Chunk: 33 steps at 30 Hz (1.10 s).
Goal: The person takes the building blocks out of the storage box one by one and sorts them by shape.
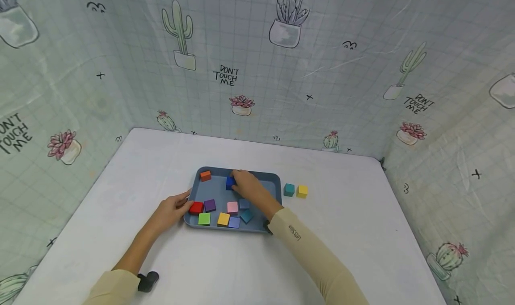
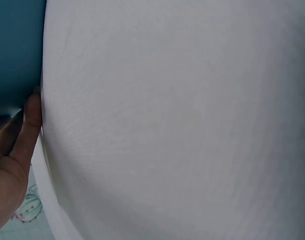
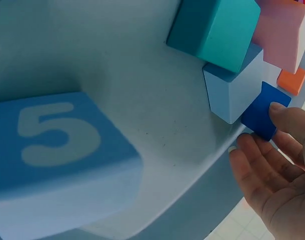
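A grey-blue tray [image 1: 257,228] lies on the table with small coloured blocks in it. My right hand [image 1: 251,188] reaches over the tray's far side and pinches a dark blue block [image 1: 230,183]; in the right wrist view, thumb and fingers are at the dark blue block [image 3: 266,111]. My left hand [image 1: 172,212] holds the tray's left rim, its thumb beside a red block [image 1: 196,207]. In the left wrist view, fingers [image 2: 32,117] touch the tray's edge [image 2: 17,55]. A light blue block marked 5 [image 3: 57,145] is close to the right wrist camera.
An orange block [image 1: 205,175] sits in the tray's far left corner. Purple [image 1: 210,205], green [image 1: 204,218], pink [image 1: 232,207], yellow-orange [image 1: 223,219] and several blue-toned blocks are in the near half. Outside, right of the tray, stand a teal block [image 1: 289,189] and a yellow block [image 1: 302,191].
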### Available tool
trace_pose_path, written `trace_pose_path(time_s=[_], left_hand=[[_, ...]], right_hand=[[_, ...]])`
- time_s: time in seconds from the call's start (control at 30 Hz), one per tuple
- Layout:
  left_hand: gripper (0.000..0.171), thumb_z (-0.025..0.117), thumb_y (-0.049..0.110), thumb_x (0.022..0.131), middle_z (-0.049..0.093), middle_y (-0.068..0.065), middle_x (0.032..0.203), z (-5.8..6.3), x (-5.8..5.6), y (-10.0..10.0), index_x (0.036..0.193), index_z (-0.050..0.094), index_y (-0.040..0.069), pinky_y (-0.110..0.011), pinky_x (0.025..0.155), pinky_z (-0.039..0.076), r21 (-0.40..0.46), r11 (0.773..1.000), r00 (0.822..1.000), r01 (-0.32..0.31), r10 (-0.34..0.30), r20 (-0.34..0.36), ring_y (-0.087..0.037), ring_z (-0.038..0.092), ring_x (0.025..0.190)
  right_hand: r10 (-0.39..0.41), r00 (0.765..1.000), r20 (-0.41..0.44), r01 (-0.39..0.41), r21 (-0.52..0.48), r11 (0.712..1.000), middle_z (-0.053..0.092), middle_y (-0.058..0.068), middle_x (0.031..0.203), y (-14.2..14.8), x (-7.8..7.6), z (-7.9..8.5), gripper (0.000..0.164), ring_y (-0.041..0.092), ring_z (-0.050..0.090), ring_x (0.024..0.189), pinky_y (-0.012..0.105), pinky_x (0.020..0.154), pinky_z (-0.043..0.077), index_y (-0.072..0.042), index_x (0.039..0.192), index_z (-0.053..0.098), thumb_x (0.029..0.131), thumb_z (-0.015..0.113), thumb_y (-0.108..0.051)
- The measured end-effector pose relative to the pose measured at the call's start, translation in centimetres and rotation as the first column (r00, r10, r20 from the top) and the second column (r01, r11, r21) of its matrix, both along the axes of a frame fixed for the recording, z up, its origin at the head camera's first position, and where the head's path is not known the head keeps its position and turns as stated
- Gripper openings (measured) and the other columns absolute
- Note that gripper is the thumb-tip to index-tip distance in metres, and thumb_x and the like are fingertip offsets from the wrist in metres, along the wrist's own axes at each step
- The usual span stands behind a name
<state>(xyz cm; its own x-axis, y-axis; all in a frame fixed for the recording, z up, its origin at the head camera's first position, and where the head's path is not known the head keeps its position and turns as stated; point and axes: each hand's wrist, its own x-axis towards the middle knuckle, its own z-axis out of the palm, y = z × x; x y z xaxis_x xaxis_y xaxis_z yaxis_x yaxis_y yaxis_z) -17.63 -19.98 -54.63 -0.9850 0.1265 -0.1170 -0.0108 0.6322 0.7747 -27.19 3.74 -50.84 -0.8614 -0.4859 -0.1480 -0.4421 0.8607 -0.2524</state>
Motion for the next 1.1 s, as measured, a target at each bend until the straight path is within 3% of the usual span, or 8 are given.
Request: trace_pose_path(time_s=[0.7,1.1], left_hand=[[0.055,0.055,0.028,0.096,0.052,-0.028,0.127,0.12,0.08,0.12,0.141,0.04,-0.001,-0.046,0.089,0.047,-0.008,1.0,1.0,0.01,-0.01,-0.014,-0.038,0.054,0.114],[0.056,0.054,0.029,0.097,0.051,-0.027,0.128,0.07,0.11,0.07,0.142,0.039,0.0,-0.046,0.09,0.046,-0.005,1.0,1.0,0.001,-0.001,-0.002,-0.039,0.052,0.116]], right_hand=[[-0.003,0.996,0.087,0.005,-0.023,1.0,0.062,0.011,0.115,0.35,0.26,0.0,0.036,0.017,0.061,0.101,0.027,0.083,0.051,-0.004,0.124,0.051,0.092,0.062,-0.016],[0.007,0.997,0.075,-0.005,-0.025,1.0,0.061,0.011,0.116,0.59,0.37,0.15,0.035,0.017,0.06,0.103,0.026,0.083,0.051,-0.005,0.124,0.05,0.093,0.062,-0.016]])
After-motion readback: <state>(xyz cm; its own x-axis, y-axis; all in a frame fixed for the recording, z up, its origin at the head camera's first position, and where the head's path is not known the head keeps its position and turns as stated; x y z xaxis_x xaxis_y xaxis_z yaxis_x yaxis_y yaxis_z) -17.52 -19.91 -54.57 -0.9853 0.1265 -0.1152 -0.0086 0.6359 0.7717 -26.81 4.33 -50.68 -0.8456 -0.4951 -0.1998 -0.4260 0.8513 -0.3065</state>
